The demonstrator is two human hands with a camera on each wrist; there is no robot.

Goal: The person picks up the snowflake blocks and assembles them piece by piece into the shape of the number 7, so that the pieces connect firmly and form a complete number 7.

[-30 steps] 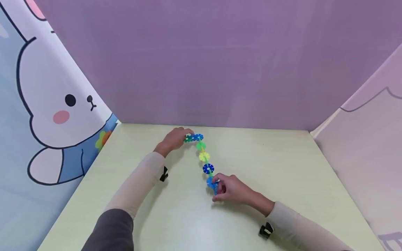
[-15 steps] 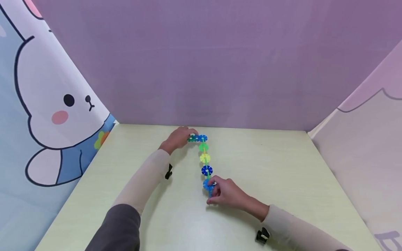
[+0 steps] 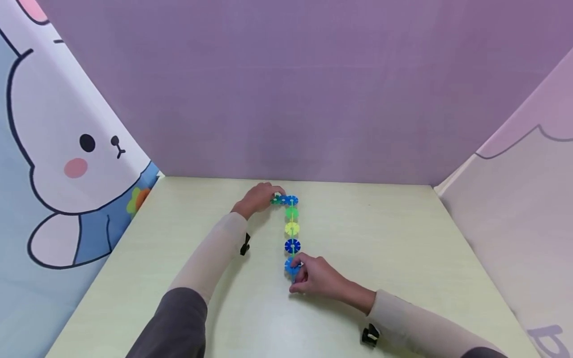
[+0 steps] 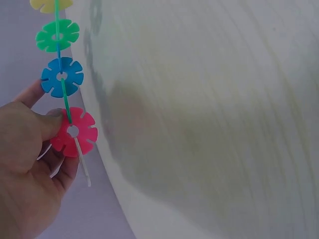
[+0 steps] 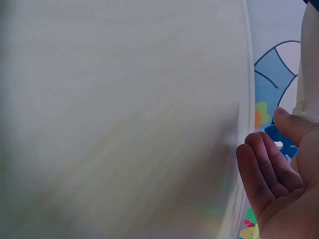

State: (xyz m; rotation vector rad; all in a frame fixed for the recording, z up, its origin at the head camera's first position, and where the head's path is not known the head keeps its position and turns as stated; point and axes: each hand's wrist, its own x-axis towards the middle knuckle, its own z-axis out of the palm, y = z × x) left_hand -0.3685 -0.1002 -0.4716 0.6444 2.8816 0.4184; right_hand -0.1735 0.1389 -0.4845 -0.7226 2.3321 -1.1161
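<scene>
A chain of slotted plastic snowflake discs (image 3: 292, 229) in several colours stretches between both hands over the table, bent at its far end. At that far end my left hand (image 3: 259, 198) holds the chain. In the left wrist view its thumb and fingers pinch a red disc (image 4: 89, 130), from which a white disc seen edge-on (image 4: 83, 162) sticks out. My right hand (image 3: 323, 277) grips the near end, with thumb and index finger at a light blue disc (image 3: 290, 267). The right wrist view shows part of a blue disc (image 5: 273, 131) behind the fingers.
The pale table (image 3: 380, 238) meets a purple panel (image 3: 304, 99) along its far edge. A cartoon-printed panel (image 3: 67, 114) stands on the left, and a pale printed one (image 3: 515, 214) on the right. Black clips (image 3: 370, 335) hang at the wrists.
The chain's near end has swung left with my right hand, while my left hand has shifted slightly right. The long part of the chain now runs straighter toward me. Both hands keep their grip.
</scene>
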